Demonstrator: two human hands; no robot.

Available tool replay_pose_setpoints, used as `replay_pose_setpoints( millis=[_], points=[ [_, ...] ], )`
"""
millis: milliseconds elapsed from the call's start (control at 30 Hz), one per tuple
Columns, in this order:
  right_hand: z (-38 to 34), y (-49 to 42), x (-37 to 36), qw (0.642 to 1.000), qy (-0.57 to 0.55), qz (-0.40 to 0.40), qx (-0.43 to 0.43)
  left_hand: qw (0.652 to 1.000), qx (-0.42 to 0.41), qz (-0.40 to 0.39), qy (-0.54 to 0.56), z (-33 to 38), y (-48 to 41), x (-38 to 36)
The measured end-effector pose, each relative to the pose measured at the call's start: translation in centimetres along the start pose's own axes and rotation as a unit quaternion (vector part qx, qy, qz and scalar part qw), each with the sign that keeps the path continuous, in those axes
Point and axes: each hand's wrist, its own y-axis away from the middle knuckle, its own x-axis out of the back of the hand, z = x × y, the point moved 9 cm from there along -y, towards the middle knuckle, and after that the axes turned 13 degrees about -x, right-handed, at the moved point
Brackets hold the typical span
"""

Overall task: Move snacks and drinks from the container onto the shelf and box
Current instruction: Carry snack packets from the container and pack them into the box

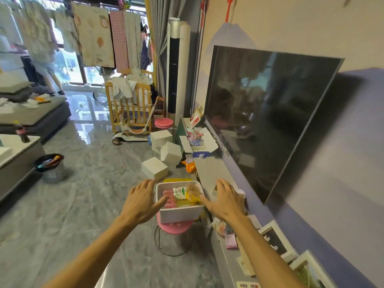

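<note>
A white container (180, 214) sits on a pink stool (175, 228) beside the grey TV shelf (209, 171). Inside it lie pink snack packets (169, 199), a green-and-white drink carton (179, 192) and yellow packets (192, 196). My left hand (142, 201) hovers at the container's left rim, fingers spread, holding nothing. My right hand (225, 201) hovers at its right rim over the shelf edge, fingers apart and empty. Farther along the shelf stands an open white box (211, 143) with small items in it.
A large TV (268, 117) hangs on the wall above the shelf. White boxes (154, 167) lie on the floor ahead. A bin (49, 165) stands left by a low table. Picture frames (276, 238) lean on the near shelf. A person stands by the far window.
</note>
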Motion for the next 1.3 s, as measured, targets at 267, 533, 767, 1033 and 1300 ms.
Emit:
replay_pose_setpoints(
  millis=[267,533,767,1033,1300],
  points=[
    [0.1,-15.2,-5.2,0.999,-0.021,-0.031,-0.001,0.999,-0.002,-0.035,-0.007,-4.0,-13.3,-6.0],
    [1.9,-29.4,-11.5,0.996,-0.01,-0.091,-0.012,0.995,0.008,-0.103,-0.006,-6.8,-27.7,-13.8],
    [4.0,-37.9,-21.3,0.988,-0.002,-0.137,-0.066,0.982,-0.021,-0.19,0.005,-10.2,-38.2,-24.7],
    [5.9,-43.4,-32.5,0.977,-0.006,-0.143,-0.161,0.958,-0.063,-0.281,0.021,-15.8,-46.9,-37.8],
    [8.8,-46.9,-48.3,0.96,0.025,-0.226,-0.164,0.932,0.002,-0.356,0.075,-21.5,-48.7,-54.2]
  ],
)
